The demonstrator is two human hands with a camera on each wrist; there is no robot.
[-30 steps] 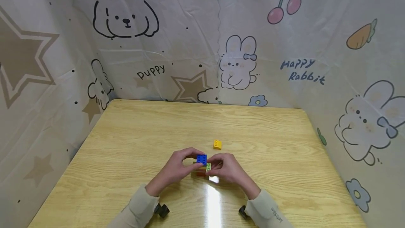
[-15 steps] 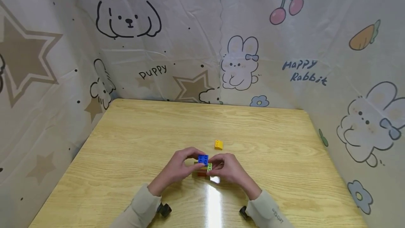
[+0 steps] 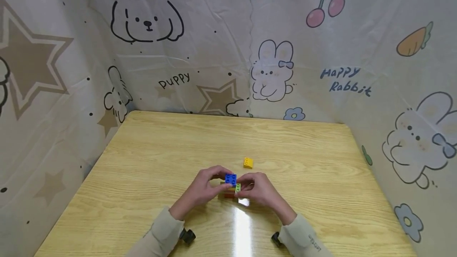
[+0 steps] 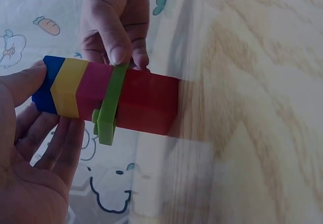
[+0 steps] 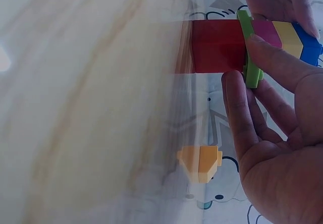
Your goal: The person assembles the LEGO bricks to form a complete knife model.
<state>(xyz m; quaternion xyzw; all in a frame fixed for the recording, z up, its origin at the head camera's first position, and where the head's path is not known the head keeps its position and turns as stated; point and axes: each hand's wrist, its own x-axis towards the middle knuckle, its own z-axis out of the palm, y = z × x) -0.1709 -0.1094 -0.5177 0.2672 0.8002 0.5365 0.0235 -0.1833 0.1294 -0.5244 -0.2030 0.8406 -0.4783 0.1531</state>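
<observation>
A small tower of toy building blocks stands on the table between both hands. From the bottom it runs red block [image 5: 217,46], thin green plate [image 4: 109,108], magenta block [image 4: 93,88], yellow block [image 4: 69,85], then blue block [image 3: 230,179] with studs on top. My left hand [image 3: 205,189] pinches the blue block between thumb and fingers. Lower down, my right hand [image 3: 262,189] pinches the green plate, its thumb at the plate's edge and its fingertips beside the red block. The plate's studded end juts out past the tower's side.
A loose yellow sloped brick [image 3: 248,163] lies on the wooden table [image 3: 171,142] just beyond the tower. Patterned cloth [image 3: 214,31] hangs behind the table and along both sides. Glossy reflections show on the tabletop.
The head view has shifted slightly, so everything appears a little further right. Both hands keep their hold, and the tower looks the same.
</observation>
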